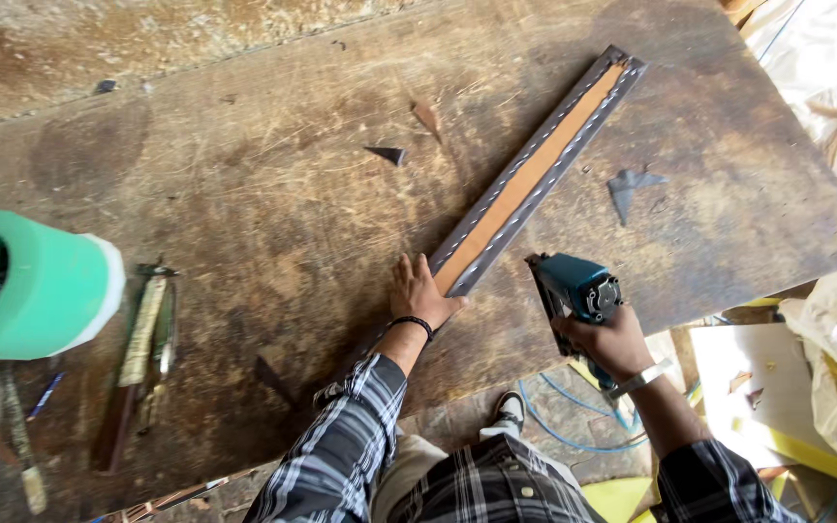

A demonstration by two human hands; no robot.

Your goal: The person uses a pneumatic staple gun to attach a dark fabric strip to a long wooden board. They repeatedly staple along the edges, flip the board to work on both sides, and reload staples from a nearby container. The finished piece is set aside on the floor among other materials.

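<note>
1. Left hand (418,291): laid flat, fingers spread a little, pressing on the near end of the strip (535,174). A dark band circles the wrist; the sleeve is plaid.
2. Strip: long and narrow, tan down the middle with grey edging on both long sides. It lies flat on the counter (244,194), running diagonally from the left hand up toward the far right. Its near end is hidden under the palm.
3. Right hand (612,344): wrapped around the grip of the nailer (573,291), fingers closed on it. The grip itself is covered by the hand.
4. Nailer: teal body with a dark nose, held just right of the strip's near end, at the counter's front edge. Whether the nose touches the counter cannot be told.
5. Hose (573,426): blue, looping below the counter; its joint with the nailer is hidden behind the right arm.
6. Counter: scratched brown board with small dark scraps (632,189) scattered on it.
7. Roll (41,286): green, cut off by the left frame edge.
8. Hand tools (138,358): lying beside the roll, blurred, kind unclear.
</note>
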